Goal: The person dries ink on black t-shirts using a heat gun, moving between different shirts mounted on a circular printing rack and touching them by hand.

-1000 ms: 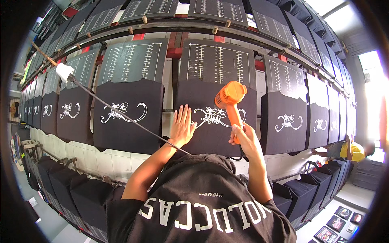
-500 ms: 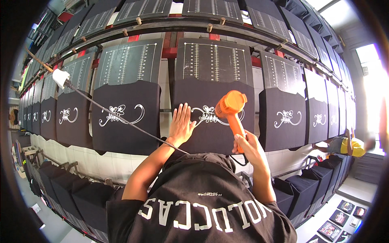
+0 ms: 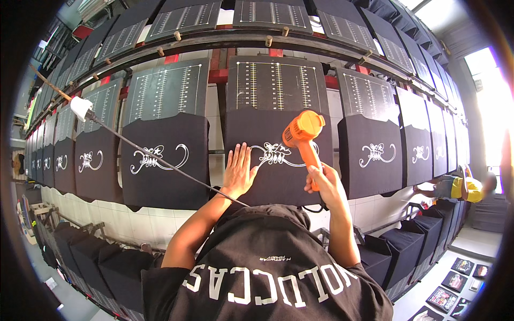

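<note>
My right hand (image 3: 325, 187) grips the handle of an orange heat gun (image 3: 305, 131), held above the right part of a white line print (image 3: 272, 154). The print is on a black T-shirt (image 3: 267, 188) stretched over a dark board (image 3: 274, 80) with ruler-like markings. The gun's head hides part of the print. Flat on the shirt's left side lies my left hand (image 3: 239, 171), fingers stretched out, just beside the print's left curl. It holds nothing.
A grey cable (image 3: 160, 156) with a white plug piece (image 3: 80, 108) slants across from the left. Black shirts with the same print (image 3: 155, 159) cover boards on both sides. Beyond runs a rail with wooden pegs (image 3: 269, 40). A person in yellow (image 3: 467, 189) stands far right.
The heat gun has shifted slightly left and up relative to the shirt. My left hand stays on the shirt, with its fingers a little lower in view. The view has shifted slightly.
</note>
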`<action>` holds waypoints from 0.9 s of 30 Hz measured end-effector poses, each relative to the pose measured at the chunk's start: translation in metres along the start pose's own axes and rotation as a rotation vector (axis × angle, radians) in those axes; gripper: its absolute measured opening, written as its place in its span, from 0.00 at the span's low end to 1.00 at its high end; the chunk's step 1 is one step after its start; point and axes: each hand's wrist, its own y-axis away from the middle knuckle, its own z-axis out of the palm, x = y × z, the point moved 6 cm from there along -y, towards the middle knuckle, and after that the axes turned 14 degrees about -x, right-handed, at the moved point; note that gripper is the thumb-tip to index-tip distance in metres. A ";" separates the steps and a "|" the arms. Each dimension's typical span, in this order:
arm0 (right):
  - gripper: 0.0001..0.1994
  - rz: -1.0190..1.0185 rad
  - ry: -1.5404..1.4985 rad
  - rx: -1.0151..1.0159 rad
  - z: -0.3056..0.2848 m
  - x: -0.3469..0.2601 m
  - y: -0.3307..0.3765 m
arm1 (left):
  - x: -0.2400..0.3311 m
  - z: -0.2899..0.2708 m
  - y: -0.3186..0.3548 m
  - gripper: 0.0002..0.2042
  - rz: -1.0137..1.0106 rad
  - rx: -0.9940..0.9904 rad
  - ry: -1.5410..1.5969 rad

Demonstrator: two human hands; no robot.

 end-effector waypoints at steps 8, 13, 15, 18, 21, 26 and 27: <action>0.15 0.005 0.043 0.081 -0.001 0.000 0.001 | -0.001 -0.002 -0.013 0.35 -0.013 0.036 -0.054; 0.14 0.023 -0.027 0.000 0.000 -0.002 0.008 | 0.009 0.001 -0.001 0.36 0.039 -0.025 -0.006; 0.14 0.048 -0.038 -0.022 0.000 0.002 0.010 | 0.011 0.004 0.003 0.36 0.047 -0.035 -0.011; 0.14 0.038 0.089 0.062 0.006 0.001 0.014 | 0.019 0.000 0.009 0.36 0.058 -0.042 -0.055; 0.15 0.061 0.032 0.014 0.006 0.002 0.019 | 0.020 0.001 0.020 0.35 0.075 -0.073 -0.043; 0.15 0.073 0.060 0.062 0.006 0.005 0.032 | 0.012 0.002 0.045 0.33 0.108 -0.044 0.071; 0.14 0.067 0.050 0.038 0.007 0.006 0.033 | 0.009 0.000 0.051 0.31 0.111 -0.025 0.102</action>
